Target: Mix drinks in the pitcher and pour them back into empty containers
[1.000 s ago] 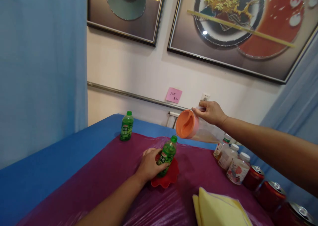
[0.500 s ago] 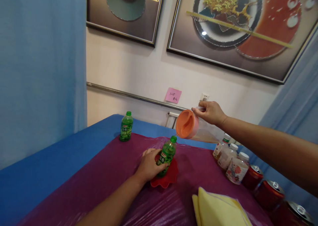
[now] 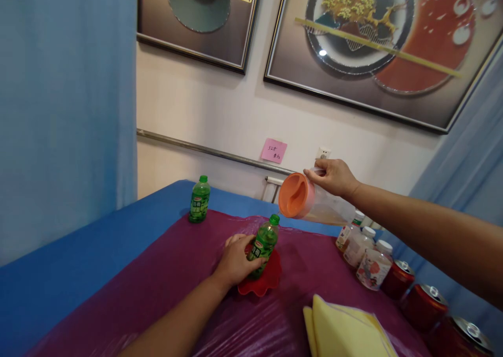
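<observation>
My left hand (image 3: 238, 261) is wrapped round the lower part of a green-capped bottle (image 3: 267, 237), which leans slightly to the right over a red scalloped dish (image 3: 271, 281). Up and to the right, my right hand (image 3: 334, 177) grips the handle of a clear pitcher (image 3: 328, 209). The pitcher lies tilted almost level, its orange lid (image 3: 293, 196) facing left, just above and right of the bottle's cap. Pale liquid shows along the pitcher's lower side. A second green bottle (image 3: 199, 201) stands upright at the back left.
Three white-capped or pale bottles (image 3: 373, 269) and three red cans (image 3: 425, 307) line the right side. A folded yellow cloth (image 3: 348, 328) lies at the front on the purple cover (image 3: 176, 278). Behind are a metal rail (image 3: 204, 150) and a pink note (image 3: 274, 151).
</observation>
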The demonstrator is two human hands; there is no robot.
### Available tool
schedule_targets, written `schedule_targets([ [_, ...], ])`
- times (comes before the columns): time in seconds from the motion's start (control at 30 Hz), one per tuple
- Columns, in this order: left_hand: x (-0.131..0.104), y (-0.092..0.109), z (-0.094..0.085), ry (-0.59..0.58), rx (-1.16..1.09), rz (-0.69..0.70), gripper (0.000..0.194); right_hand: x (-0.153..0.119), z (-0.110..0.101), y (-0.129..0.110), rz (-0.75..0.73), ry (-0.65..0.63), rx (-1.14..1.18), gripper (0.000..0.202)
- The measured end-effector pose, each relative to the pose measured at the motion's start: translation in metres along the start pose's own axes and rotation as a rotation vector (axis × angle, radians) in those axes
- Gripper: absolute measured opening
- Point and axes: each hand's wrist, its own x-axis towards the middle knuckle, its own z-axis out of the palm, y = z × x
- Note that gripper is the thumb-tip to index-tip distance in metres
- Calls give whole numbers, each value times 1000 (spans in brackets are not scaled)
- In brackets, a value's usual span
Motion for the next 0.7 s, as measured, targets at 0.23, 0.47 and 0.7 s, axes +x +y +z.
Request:
schedule_targets([
  [0.23,-1,3,-3,-13,-6,-9,61,0,0,-1,1,-3,-8,45],
  [0.47,-1,3,-3,-14,-6,-11,60,0,-1,-1,-2,-1,1,46],
  [0.7,-1,2,-2,-5,-7,1,60,0,-1,-1,-5,6,-5,45],
])
